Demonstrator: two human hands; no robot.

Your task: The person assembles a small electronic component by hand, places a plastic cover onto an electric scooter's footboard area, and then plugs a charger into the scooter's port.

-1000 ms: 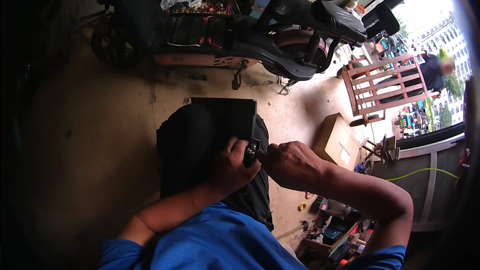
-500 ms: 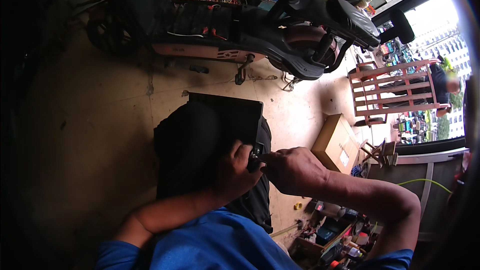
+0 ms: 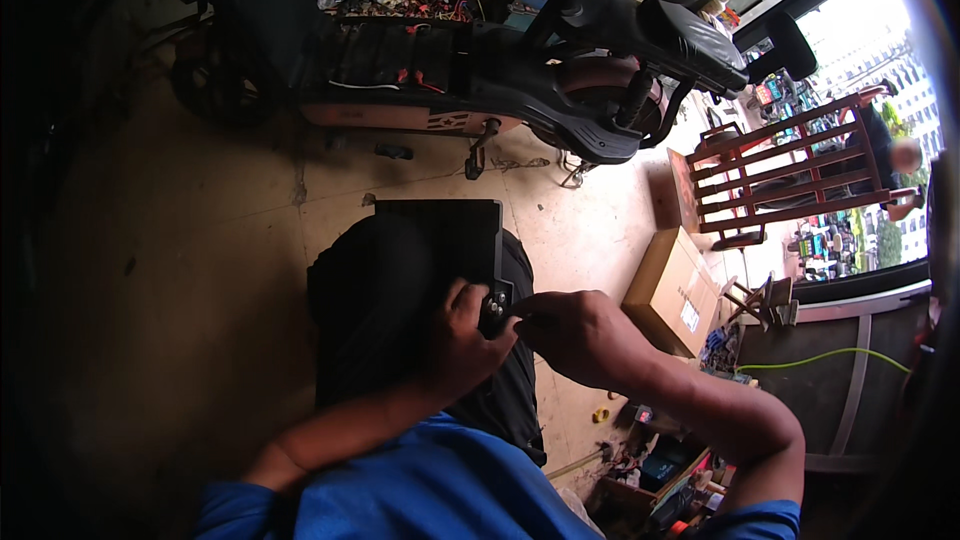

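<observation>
Left hand (image 3: 468, 340): at the near right edge of the black panel (image 3: 470, 240); fingers curled round the corner fitting (image 3: 496, 304), dark with bright metal parts.
Right hand (image 3: 585, 338): just right of that edge, fingers bent toward the fitting. Fingertips obscured; whether they pinch anything cannot be told. Hazard: a slip could drive them into the left thumb, the two hands being so close.
Black panel: flat, laid over dark trousers (image 3: 375, 340). Hazard: may rock or slide if the right hand pushes hard, cloth and knees making a soft, uneven rest.
Corner fitting: hazard, any loose small part might roll off the trousers, having no dish beneath.
Yellow ring (image 3: 600, 415): floor, right of the panel and nearer the body.
Tool clutter (image 3: 665, 475): beyond the ring, same side; a dropped part could be lost among it.
Carton (image 3: 672, 288): floor, well right of the panel.
Electric bike (image 3: 400, 118): beyond the panel's far edge, well apart.
Slatted trolley (image 3: 790, 170): far right of the panel, beyond the carton.
</observation>
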